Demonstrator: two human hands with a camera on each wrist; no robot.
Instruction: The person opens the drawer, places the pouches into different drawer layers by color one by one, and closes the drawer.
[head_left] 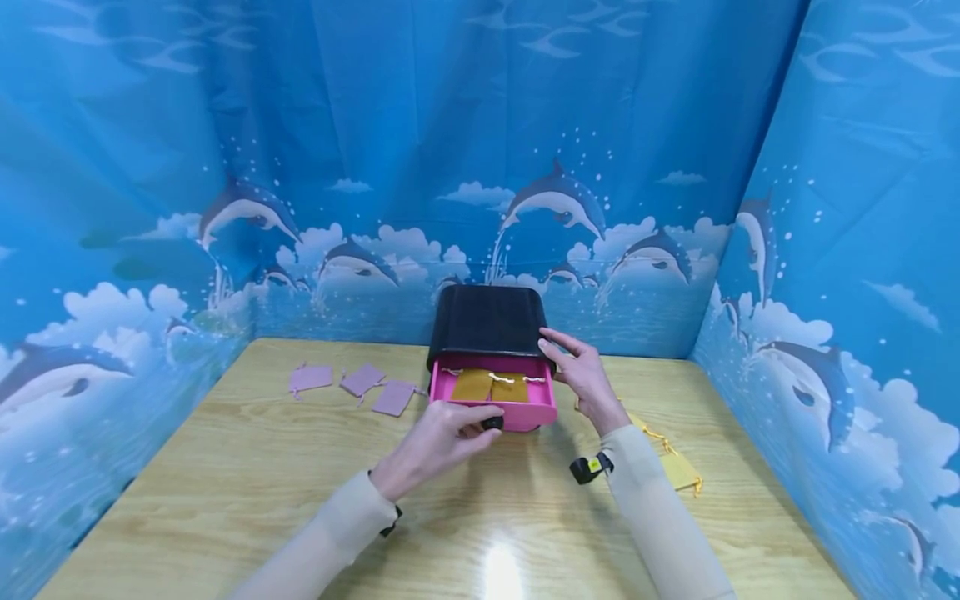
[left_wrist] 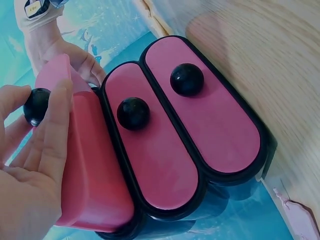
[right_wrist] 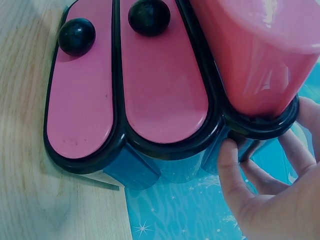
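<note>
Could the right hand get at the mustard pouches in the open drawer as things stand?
Probably yes: the pink drawer stands open, leaving the mustard pouches exposed, and the right hand is close by, though it would have to release the black cabinet first.

From the black cabinet (head_left: 487, 321), the jutting drawer (head_left: 528, 414) blocks six o'clock, left hand (head_left: 444, 435) seven, right hand (head_left: 588, 382) four; farther out at six, tabletop (head_left: 528, 512) between forearms (head_left: 326, 537) is free.

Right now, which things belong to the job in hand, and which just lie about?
In the job, it seems:
knob, pinched by left hand
drawer, open
cabinet, right hand on it
gold pouches, in the drawer

Apparently just lying about:
lilac pouches, left
yellow pouches, right
</note>
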